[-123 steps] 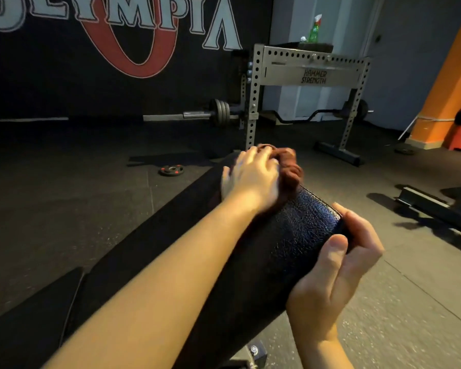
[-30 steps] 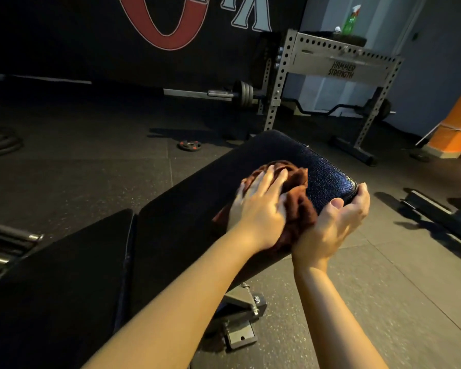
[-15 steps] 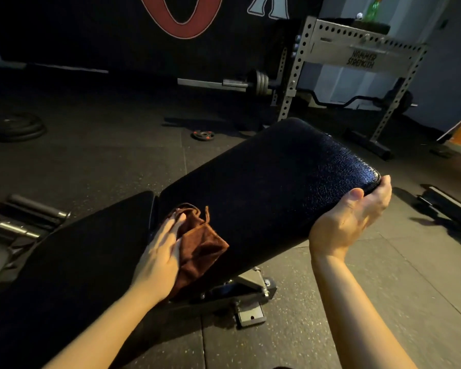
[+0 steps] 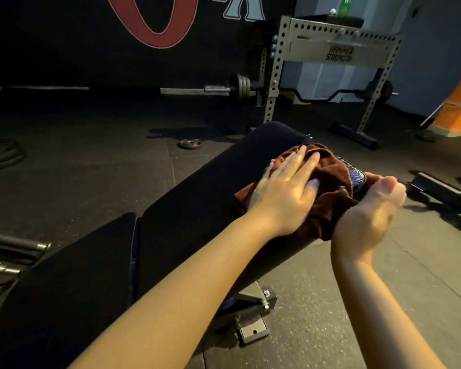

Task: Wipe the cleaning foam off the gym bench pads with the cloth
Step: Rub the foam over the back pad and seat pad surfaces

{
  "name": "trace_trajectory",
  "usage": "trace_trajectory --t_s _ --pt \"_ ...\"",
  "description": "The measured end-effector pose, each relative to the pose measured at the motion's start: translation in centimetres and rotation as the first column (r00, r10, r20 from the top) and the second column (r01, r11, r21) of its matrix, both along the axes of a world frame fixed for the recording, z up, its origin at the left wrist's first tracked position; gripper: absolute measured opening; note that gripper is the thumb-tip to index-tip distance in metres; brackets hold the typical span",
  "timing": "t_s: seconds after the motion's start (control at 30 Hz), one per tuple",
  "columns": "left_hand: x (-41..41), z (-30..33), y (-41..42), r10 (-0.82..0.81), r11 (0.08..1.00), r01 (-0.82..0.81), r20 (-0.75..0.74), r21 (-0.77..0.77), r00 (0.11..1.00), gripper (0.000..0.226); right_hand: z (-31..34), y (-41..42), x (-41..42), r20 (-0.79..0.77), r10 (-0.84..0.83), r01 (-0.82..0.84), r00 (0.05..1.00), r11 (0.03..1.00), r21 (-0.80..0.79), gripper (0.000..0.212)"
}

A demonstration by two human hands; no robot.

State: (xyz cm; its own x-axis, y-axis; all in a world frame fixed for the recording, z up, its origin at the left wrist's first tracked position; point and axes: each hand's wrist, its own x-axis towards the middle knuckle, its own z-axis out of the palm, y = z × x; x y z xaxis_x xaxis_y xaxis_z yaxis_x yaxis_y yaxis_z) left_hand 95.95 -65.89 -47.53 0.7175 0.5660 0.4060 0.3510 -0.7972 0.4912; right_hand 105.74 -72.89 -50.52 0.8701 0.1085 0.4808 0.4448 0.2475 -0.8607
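Observation:
A black gym bench runs from lower left to the middle, with an inclined back pad (image 4: 202, 198) and a flat seat pad (image 4: 72, 275). A crumpled brown cloth (image 4: 330, 182) lies on the upper right end of the back pad. My left hand (image 4: 285, 187) presses flat on the cloth with fingers spread. My right hand (image 4: 367, 211) grips the right edge of the back pad near its top corner, touching the cloth's hanging edge. No foam is visible on the dark pads.
A grey Hammer Strength rack (image 4: 338, 54) stands behind the bench, with a green spray bottle (image 4: 345, 5) on top. A loaded barbell (image 4: 224, 87) and a small weight plate (image 4: 189, 143) lie on the rubber floor. Metal bars (image 4: 11, 251) lie at left; the bench foot (image 4: 250, 331) sits below.
My left hand slid the cloth from the lower end of the back pad up to its top right end. The right hand kept holding the pad's edge.

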Motion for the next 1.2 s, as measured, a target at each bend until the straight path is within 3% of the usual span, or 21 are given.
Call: trace_trajectory --t_s 0.1,0.23,0.33,0.47,0.57,0.67,0.8,0.87,1.0,1.1,1.2 --pt "2.4 1.0 2.3 0.028 0.999 -0.028 0.02 -0.04 0.999 0.051 0.9 1.4 -0.4 0.007 -0.043 0.043 0.999 0.999 -0.014 0.02" --pt "2.0 0.5 2.8 0.051 0.998 -0.051 0.005 -0.044 0.999 0.05 0.2 2.1 -0.6 -0.029 0.032 -0.031 0.999 0.999 0.03 0.005" --pt "0.4 -0.1 2.4 0.079 0.995 -0.081 -0.03 -0.066 0.996 0.051 1.1 1.0 -0.2 -0.05 0.086 -0.088 0.995 0.995 -0.041 0.015" --pt "-5.2 -2.7 1.6 0.138 0.983 -0.152 -0.136 -0.1 0.981 0.051 2.5 0.3 1.0 -0.248 0.222 -0.237 0.943 0.971 -0.034 0.031" --pt "-6.6 -3.5 0.0 0.188 0.966 -0.213 -0.169 -0.148 0.968 0.052 1.8 0.1 0.4 -0.199 0.165 -0.172 0.966 0.985 -0.018 0.032" --pt "-3.6 -1.9 -0.8 0.257 0.955 -0.276 -0.16 -0.11 0.953 0.053 0.8 0.2 0.3 -0.206 0.188 -0.189 0.96 0.982 0.015 0.04" --pt "3.3 2.0 -1.0 0.174 0.984 -0.178 -0.1 -0.028 0.98 0.054 0.7 -0.5 0.5 -0.27 0.306 -0.289 0.913 0.952 0.103 0.064" --pt "5.4 3.3 -0.4 0.139 0.99 -0.141 -0.072 -0.027 0.988 0.053 1.0 -1.1 0.2 -0.193 0.332 -0.325 0.923 0.943 0.067 0.062" --pt "5.1 3.1 0.7 0.098 0.993 -0.098 -0.009 -0.071 0.995 0.052 1.7 -2.1 0.0 -0.024 0.316 -0.316 0.949 0.937 -0.151 0.033" --pt "2.6 1.6 0.3 0.105 0.992 -0.104 0.007 -0.077 0.994 0.051 1.5 -2.8 0.2 0.057 0.296 -0.272 0.953 0.925 -0.264 0.044" --pt "-1.9 -1.5 0.0 0.166 0.981 -0.171 -0.054 -0.091 0.985 0.052 0.7 -2.7 -0.8 0.158 0.247 -0.2 0.956 0.943 -0.266 0.058"
